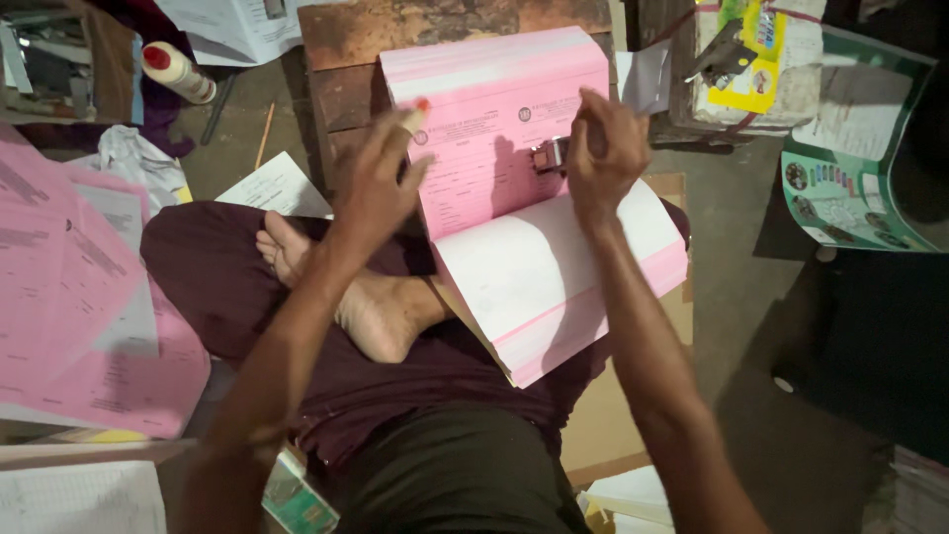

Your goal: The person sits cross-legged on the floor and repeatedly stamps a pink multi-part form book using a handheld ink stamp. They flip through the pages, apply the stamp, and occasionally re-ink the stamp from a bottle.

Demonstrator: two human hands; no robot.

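Observation:
A thick pad of pink and white printed forms (514, 198) lies folded over the edge of a low wooden block (346, 59) in front of my crossed legs. My right hand (603, 148) is closed around a small metal stamp-like device (549, 155) pressed on the pink top sheet. My left hand (381, 183) hovers at the pad's left edge, fingers spread, a red-tipped cover on one fingertip (417, 114), holding nothing.
Loose pink printed sheets (89, 326) lie spread on the floor at left. A white bottle with a red cap (178, 71) lies at upper left. A green printed sheet (860, 188) and a bundle with a yellow packet (751, 59) sit at right.

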